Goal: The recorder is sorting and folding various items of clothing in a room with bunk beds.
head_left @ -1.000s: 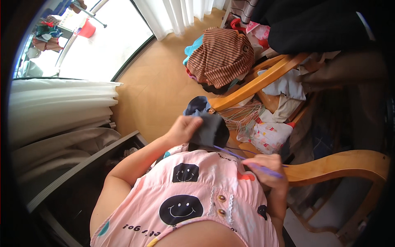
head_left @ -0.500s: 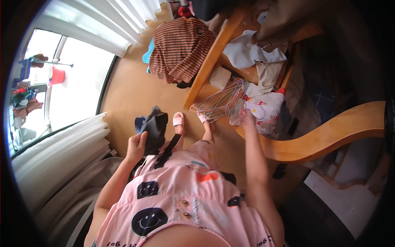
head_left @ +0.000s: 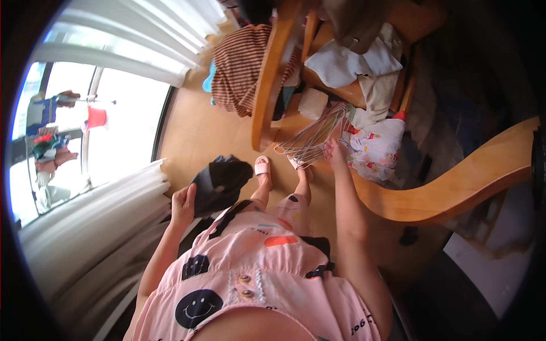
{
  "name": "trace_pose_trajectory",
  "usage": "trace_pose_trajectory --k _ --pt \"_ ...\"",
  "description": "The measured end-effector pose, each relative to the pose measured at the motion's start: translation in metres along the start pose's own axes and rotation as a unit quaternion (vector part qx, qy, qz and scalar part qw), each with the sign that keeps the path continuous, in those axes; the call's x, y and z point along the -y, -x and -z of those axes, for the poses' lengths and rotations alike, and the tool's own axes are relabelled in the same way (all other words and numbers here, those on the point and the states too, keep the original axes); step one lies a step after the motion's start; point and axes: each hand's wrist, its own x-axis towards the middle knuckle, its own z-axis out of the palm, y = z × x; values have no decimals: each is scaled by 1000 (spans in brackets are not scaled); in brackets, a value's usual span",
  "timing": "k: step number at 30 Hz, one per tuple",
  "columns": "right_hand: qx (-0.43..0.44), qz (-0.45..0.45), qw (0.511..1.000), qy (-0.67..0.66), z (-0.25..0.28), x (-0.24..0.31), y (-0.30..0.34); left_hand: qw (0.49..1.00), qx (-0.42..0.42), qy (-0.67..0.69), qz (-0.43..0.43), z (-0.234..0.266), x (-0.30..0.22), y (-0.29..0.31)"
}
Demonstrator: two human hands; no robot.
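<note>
The left hand [head_left: 183,206] has its fingers and thumb closed on the near left edge of a dark garment [head_left: 220,184], which hangs bunched up and to the right of the fist, left of the pink slippers [head_left: 262,166]. The right hand [head_left: 335,151] is reached well out, fingers curled, at the right-hand side of a loose bundle of thin, coloured hangers [head_left: 310,139]; the bundle fans out to the left of the fingers and runs up beyond them. Whether those fingers have closed around any hanger, I cannot tell. Just right of that hand lies a white patterned cloth [head_left: 378,145], and below and to the right sweeps a curved wooden armrest [head_left: 421,204]. Beyond the hangers is a pale folded cloth [head_left: 313,103], with a striped garment [head_left: 239,68] farther off to its left.
</note>
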Motion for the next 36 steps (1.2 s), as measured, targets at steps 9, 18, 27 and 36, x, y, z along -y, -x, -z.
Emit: trace_pose_trajectory --k 9,18,27,36 --pt "460 321 741 370 -104 113 299 974 49 222 -9 60 -86 22" --pt "625 175 734 198 -221 96 400 934 -100 339 -47 57 -78 50" --pt "708 268 366 541 -253 185 432 931 -354 70 65 77 -24 94" --pt "764 257 73 587 -279 191 520 971 -45 192 -136 88 -68 94"
